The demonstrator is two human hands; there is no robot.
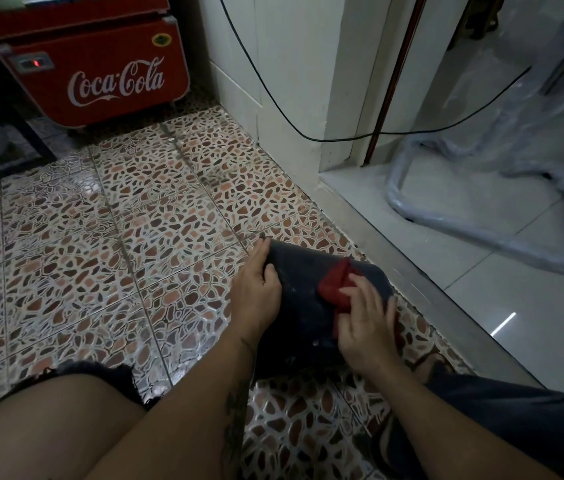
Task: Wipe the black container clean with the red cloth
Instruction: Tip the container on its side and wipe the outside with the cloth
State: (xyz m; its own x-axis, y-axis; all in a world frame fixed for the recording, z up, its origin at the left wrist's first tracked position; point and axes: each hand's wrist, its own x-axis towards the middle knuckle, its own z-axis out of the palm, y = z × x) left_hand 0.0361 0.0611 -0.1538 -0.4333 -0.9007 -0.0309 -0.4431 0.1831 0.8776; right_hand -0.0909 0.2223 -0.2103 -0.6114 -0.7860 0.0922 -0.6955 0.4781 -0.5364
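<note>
My left hand [256, 289]: curled around the far left edge of the black container, thumb on the near side, fingers wrapped over the rim and closed on it.
My right hand [365, 329]: fingers spread and mostly flat, pressing the red cloth down against the container; palm low, thumb toward me. It pins the cloth more than it grips it, and whether any finger curls under the fabric I cannot tell.
Black container [308, 299]: between my two hands, lying on its side on the floor in front of my knees, its broad dark face turned up toward me. A few pale specks show on it below my left hand.
Red cloth [336, 284]: bunched under and just beyond my right fingertips, on the container's upper right part, one fold rising toward the far edge.
Floor [117, 237]: glossy pebble-patterned tiles under the container and stretching left of my left hand.
My legs: bare left thigh [48, 420] near me, left of my left forearm; dark shorts hem above it; my right leg in dark cloth sits right of my right forearm.
Threshold [412, 278]: a grey strip just right of my right hand, with pale tiles past it.
Red cooler [100, 71]: well beyond my left hand, against the wall.
Black cable [273, 98]: hanging down the white wall far ahead of both hands.
</note>
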